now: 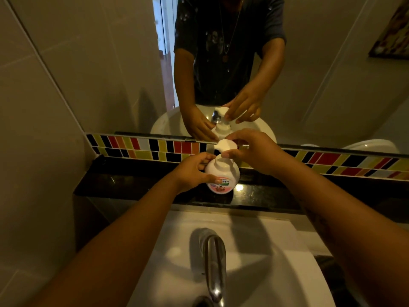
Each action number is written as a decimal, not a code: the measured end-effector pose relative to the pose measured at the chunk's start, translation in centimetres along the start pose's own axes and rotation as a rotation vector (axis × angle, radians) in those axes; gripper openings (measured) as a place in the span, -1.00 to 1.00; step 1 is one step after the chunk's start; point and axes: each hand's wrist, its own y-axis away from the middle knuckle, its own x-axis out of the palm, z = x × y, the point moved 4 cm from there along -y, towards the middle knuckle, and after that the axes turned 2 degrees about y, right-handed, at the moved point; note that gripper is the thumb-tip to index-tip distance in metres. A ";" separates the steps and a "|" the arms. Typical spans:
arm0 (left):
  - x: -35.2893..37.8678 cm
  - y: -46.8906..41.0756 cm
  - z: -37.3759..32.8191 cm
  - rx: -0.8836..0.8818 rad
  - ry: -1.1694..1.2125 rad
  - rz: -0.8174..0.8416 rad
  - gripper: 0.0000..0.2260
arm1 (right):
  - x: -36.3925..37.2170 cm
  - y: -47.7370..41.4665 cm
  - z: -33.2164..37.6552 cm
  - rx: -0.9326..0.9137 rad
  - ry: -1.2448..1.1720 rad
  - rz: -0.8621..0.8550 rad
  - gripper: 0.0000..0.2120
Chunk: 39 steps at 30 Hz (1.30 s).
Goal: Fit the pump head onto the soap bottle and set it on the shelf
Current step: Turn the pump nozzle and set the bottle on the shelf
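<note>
From my head camera: the bottle (222, 173) stands upright on the dark shelf (132, 185) behind the sink (265, 251). My left hand (192, 171) grips its side; my right hand (254, 151) pinches the pump head (225, 145) seated on top.

Between the left hand (194, 171) and the right hand (254, 151), the soap bottle (222, 173) is white, its label pink and green. The pump head (225, 145) under the right hand is white. Below both hands, the shelf (132, 185) is glossy black. Beyond the hands, the tile strip (137, 147) alternates black, red, orange, yellow-green and white.
</note>
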 end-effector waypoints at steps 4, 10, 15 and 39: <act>0.0 -0.1 0.1 0.008 -0.012 0.007 -0.44 | -0.6 -0.1 -0.1 -0.059 0.033 0.154 -0.56; -0.1 -0.2 0.2 0.014 -0.011 0.008 -0.46 | -0.7 -0.2 0.9 -0.051 0.118 0.145 -0.36; -0.1 -0.3 0.3 0.022 -0.012 0.020 -0.45 | 0.6 -0.4 1.0 0.032 0.157 -0.054 -0.45; -0.1 -0.3 0.1 0.009 -0.010 0.023 -0.48 | 0.9 0.9 -0.8 0.028 -0.252 0.040 -0.46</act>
